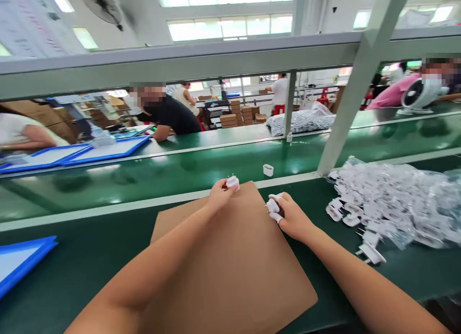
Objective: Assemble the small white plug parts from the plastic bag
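My left hand (219, 196) grips a white plug adapter (232, 182) with its metal pins pointing up, above the far end of a brown cardboard sheet (230, 257). In my right hand (290, 214) is another white plug adapter (272, 206), pins towards the left, held between fingertips that wear white covers. That hand is over the sheet's right edge. Beyond both hands, a single white plug housing (268, 170) stands on the green belt (201, 168). A large heap of white plug parts (389, 199), partly in clear plastic, lies to the right of my right hand.
A light green metal frame (345, 94) crosses in front, with a slanted post. Blue-edged trays (108, 149) and a bag of parts (302, 120) lie across the belt. Another blue-edged tray (21, 262) is at near left. Several people sit opposite; a white fan (419, 94) stands far right.
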`<action>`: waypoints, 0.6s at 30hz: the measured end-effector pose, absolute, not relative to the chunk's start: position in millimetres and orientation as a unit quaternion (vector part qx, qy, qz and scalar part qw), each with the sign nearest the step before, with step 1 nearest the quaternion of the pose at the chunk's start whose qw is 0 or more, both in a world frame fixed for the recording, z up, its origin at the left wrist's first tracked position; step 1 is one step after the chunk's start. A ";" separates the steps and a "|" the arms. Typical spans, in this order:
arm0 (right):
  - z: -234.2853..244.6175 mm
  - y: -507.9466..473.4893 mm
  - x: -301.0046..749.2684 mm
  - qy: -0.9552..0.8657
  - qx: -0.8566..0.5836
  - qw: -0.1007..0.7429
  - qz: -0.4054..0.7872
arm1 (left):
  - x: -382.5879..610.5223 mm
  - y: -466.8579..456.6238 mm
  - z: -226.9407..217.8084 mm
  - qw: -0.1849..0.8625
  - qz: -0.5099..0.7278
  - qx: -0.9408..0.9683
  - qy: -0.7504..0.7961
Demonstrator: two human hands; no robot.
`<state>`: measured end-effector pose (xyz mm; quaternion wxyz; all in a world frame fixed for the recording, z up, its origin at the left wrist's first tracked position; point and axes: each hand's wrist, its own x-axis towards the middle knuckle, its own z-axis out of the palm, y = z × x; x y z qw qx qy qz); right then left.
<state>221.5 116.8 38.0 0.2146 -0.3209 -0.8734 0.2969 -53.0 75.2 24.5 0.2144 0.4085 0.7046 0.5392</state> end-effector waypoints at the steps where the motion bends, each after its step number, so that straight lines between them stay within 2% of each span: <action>1: 30.0 118.6 216.7 -0.865 -0.313 0.239 0.310 | -65.8 88.8 26.1 0.191 0.539 0.395 0.719; 7: 6.4 130.3 200.6 -0.849 -0.291 0.286 0.335 | -128.5 125.0 25.5 0.097 0.507 0.332 0.790; 13: 10.0 122.0 199.6 -0.847 -0.249 0.288 0.370 | -126.7 114.1 23.0 -0.019 0.478 0.272 0.835; 16: 16.1 115.5 200.1 -0.864 -0.204 0.243 0.392 | -106.2 118.3 27.5 -0.110 0.447 0.380 0.802; 18: 22.5 110.4 202.9 -0.874 -0.158 0.195 0.416 | -90.2 128.9 29.8 -0.116 0.399 0.515 0.750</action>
